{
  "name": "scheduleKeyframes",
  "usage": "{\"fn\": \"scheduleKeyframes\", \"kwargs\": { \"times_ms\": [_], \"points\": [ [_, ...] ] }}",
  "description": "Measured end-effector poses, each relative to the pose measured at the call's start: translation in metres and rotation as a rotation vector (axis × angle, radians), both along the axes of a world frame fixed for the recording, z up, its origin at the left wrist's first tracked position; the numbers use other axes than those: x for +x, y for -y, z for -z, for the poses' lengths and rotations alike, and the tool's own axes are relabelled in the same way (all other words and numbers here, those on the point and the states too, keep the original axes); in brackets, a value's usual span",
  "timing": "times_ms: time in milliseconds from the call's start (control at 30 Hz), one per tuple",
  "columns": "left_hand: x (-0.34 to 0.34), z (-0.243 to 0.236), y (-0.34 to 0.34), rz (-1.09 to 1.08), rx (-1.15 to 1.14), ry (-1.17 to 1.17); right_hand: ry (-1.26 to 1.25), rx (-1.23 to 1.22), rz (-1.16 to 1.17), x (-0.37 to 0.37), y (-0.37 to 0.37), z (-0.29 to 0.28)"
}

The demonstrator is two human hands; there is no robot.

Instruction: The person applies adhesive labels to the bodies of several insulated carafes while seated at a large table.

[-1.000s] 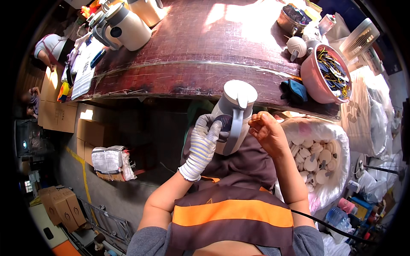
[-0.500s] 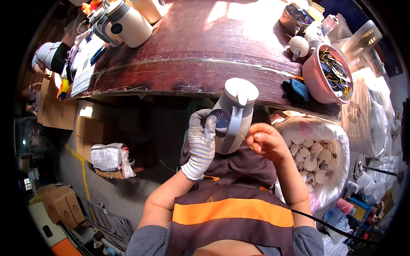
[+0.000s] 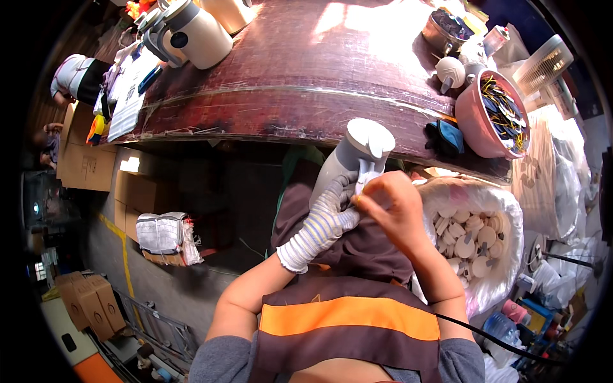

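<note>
The pale jug (image 3: 329,171), topped by a white lid (image 3: 371,136), is held tilted over the person's lap, just in front of the bench (image 3: 268,83). Compared with half a second earlier, it is turned and leans further rightward, and the dark round tag, then visible beside the left thumb, is hidden from view. The gloved left hand (image 3: 329,214) wraps its grip around the jug's handle side. The bare right hand (image 3: 397,205) has moved in to meet it at the handle (image 3: 366,171), thumb and forefinger pressed together, apparently pinching a yellow cord (image 3: 358,199); the work thus now centres there. Beyond, at right, stands a pink tub (image 3: 470,124) of dark tags and yellow cords; further jugs (image 3: 203,41) stand at far left.
</note>
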State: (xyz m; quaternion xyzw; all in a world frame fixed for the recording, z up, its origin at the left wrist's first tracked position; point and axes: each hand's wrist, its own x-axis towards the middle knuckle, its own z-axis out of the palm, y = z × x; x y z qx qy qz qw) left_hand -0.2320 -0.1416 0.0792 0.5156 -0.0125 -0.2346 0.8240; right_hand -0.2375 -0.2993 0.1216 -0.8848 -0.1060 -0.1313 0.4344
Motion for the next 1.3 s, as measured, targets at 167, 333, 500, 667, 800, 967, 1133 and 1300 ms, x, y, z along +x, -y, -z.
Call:
{"fn": "scheduleKeyframes", "kwargs": {
  "times_ms": [167, 333, 500, 667, 800, 967, 1133, 1300],
  "points": [
    [0.017, 0.001, -0.022, -0.212, 0.366, 0.132, 0.137, -0.174, 0.261, 0.018, 0.042, 0.012],
    [0.02, -0.02, -0.047, -0.293, 0.3, 0.002, -0.031, -0.087, 0.069, -0.02, 0.029, 0.035],
    [0.024, -0.029, -0.073, -0.199, 0.257, -0.002, -0.273, 0.242, 0.005, -0.039, 0.004, 0.028],
    [0.03, -0.045, -0.078, -0.053, 0.293, 0.119, -0.278, 0.235, -0.05, -0.041, -0.012, 0.013],
    [0.031, -0.047, -0.084, -0.07, 0.445, 0.092, -0.254, 0.249, -0.078, -0.048, -0.011, 0.012],
    [0.035, -0.089, -0.122, -0.387, 0.333, 0.325, -0.239, 0.44, 0.015, -0.058, 0.009, 0.021],
    [0.091, -0.117, -0.179, -0.872, 0.317, 0.521, -0.368, 0.502, 0.1, -0.055, 0.018, 0.033],
    [0.187, -0.077, -0.245, -1.193, 0.564, 0.698, -0.249, 0.347, 0.094, -0.054, 0.014, 0.042]
  ]
}}
